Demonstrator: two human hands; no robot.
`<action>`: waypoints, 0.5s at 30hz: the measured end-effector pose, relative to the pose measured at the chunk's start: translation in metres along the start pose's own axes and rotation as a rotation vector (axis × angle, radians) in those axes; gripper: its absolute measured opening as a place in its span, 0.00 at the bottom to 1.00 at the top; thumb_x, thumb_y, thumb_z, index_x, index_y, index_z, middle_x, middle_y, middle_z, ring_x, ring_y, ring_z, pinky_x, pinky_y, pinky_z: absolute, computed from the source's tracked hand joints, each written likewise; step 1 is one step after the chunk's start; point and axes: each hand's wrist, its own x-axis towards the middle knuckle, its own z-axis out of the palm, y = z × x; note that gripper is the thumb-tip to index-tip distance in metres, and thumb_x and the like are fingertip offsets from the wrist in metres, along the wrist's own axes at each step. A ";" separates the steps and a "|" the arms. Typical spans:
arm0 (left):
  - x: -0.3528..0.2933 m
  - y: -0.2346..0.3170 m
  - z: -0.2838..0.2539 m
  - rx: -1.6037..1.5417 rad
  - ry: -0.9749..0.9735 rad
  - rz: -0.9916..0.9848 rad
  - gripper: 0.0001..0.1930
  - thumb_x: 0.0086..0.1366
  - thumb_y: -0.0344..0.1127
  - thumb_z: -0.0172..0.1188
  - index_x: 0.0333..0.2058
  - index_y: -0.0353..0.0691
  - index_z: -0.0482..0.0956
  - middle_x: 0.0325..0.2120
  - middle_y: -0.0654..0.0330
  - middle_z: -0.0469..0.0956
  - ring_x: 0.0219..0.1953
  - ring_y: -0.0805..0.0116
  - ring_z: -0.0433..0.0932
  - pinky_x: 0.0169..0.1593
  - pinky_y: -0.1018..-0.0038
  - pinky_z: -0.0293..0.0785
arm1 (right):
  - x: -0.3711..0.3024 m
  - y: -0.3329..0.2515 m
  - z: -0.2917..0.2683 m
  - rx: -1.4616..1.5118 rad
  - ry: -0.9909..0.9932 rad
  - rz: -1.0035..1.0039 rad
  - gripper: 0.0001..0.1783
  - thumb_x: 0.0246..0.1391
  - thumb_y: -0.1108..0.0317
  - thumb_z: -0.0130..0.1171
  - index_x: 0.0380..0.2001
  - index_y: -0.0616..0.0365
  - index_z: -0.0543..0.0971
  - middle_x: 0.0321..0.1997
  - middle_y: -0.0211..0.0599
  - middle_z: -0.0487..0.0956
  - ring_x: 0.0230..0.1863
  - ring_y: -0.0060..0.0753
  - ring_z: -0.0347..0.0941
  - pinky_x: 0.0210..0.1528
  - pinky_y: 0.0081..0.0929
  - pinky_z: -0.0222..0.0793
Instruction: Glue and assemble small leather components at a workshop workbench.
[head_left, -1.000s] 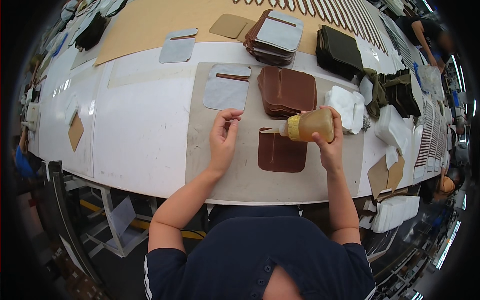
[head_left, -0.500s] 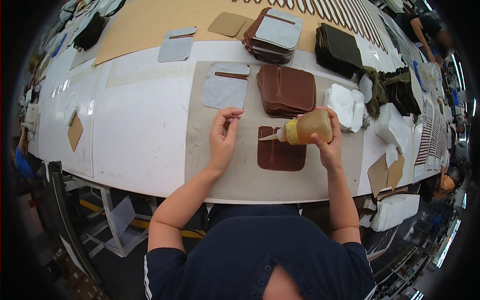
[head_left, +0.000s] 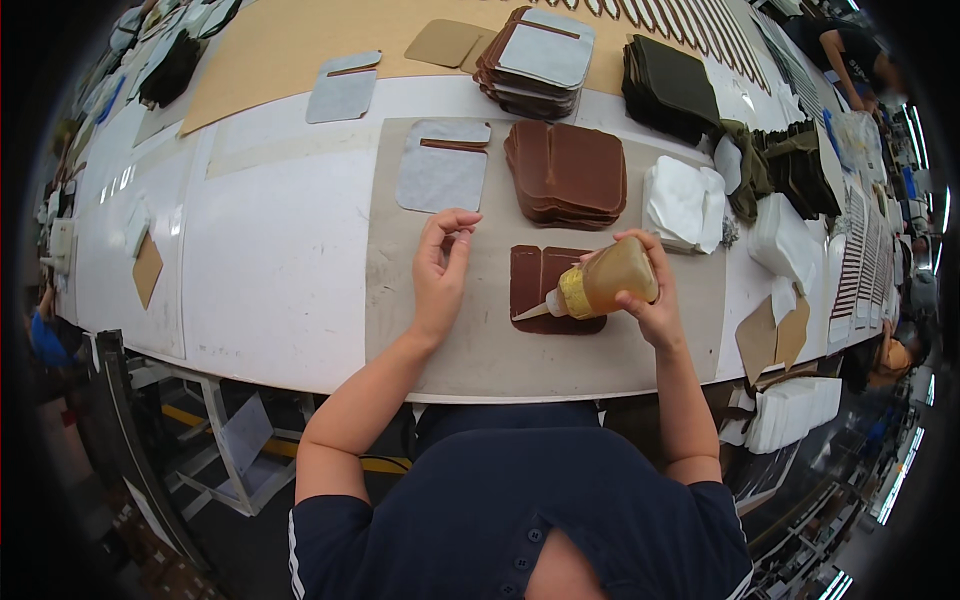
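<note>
Glue bottle tipped over a brown leather piece on the mat.
Right hand (head_left: 650, 305) wrapped tight round the amber squeeze bottle (head_left: 605, 285), nozzle down on the brown leather piece (head_left: 545, 285). Left hand (head_left: 440, 265) empty, fingers loosely curled, resting on the grey mat (head_left: 480, 350) just left of the piece. Stack of brown pieces (head_left: 568, 172) behind.
</note>
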 end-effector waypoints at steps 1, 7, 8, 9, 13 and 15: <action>0.000 0.000 0.000 0.010 -0.007 0.005 0.10 0.74 0.24 0.51 0.49 0.35 0.78 0.49 0.64 0.75 0.48 0.76 0.72 0.56 0.77 0.68 | -0.002 0.000 -0.001 0.021 -0.019 -0.001 0.42 0.52 0.57 0.77 0.65 0.55 0.65 0.54 0.48 0.81 0.61 0.42 0.77 0.64 0.38 0.71; 0.001 0.000 0.001 0.029 -0.019 0.014 0.10 0.74 0.24 0.51 0.49 0.36 0.78 0.50 0.63 0.75 0.49 0.75 0.72 0.57 0.77 0.68 | -0.014 -0.006 -0.016 0.206 0.010 0.072 0.45 0.53 0.47 0.75 0.65 0.56 0.65 0.58 0.52 0.79 0.63 0.52 0.76 0.66 0.45 0.71; 0.001 0.001 0.001 0.036 -0.017 0.019 0.10 0.74 0.24 0.51 0.49 0.36 0.78 0.51 0.63 0.75 0.50 0.75 0.72 0.58 0.76 0.68 | -0.019 -0.002 -0.022 0.204 0.016 0.068 0.45 0.53 0.47 0.75 0.65 0.56 0.65 0.58 0.52 0.79 0.63 0.52 0.76 0.66 0.45 0.71; 0.001 0.002 0.001 0.034 -0.024 0.022 0.10 0.74 0.24 0.51 0.49 0.36 0.78 0.51 0.63 0.75 0.50 0.75 0.72 0.58 0.76 0.68 | -0.025 0.007 -0.029 0.414 0.143 0.075 0.48 0.52 0.41 0.73 0.66 0.57 0.64 0.61 0.54 0.76 0.65 0.55 0.74 0.67 0.48 0.72; 0.001 0.006 0.002 0.044 -0.023 0.007 0.10 0.74 0.24 0.51 0.49 0.35 0.78 0.51 0.63 0.74 0.50 0.74 0.72 0.59 0.76 0.67 | -0.025 0.004 -0.048 0.759 0.346 0.040 0.54 0.50 0.32 0.70 0.68 0.55 0.64 0.68 0.52 0.71 0.70 0.58 0.68 0.70 0.51 0.70; 0.001 0.002 0.001 0.051 -0.028 0.013 0.10 0.74 0.23 0.51 0.49 0.35 0.78 0.51 0.63 0.74 0.50 0.74 0.72 0.59 0.77 0.67 | -0.019 0.003 -0.047 0.648 0.453 0.026 0.53 0.51 0.33 0.70 0.69 0.56 0.64 0.68 0.52 0.71 0.70 0.54 0.68 0.71 0.48 0.68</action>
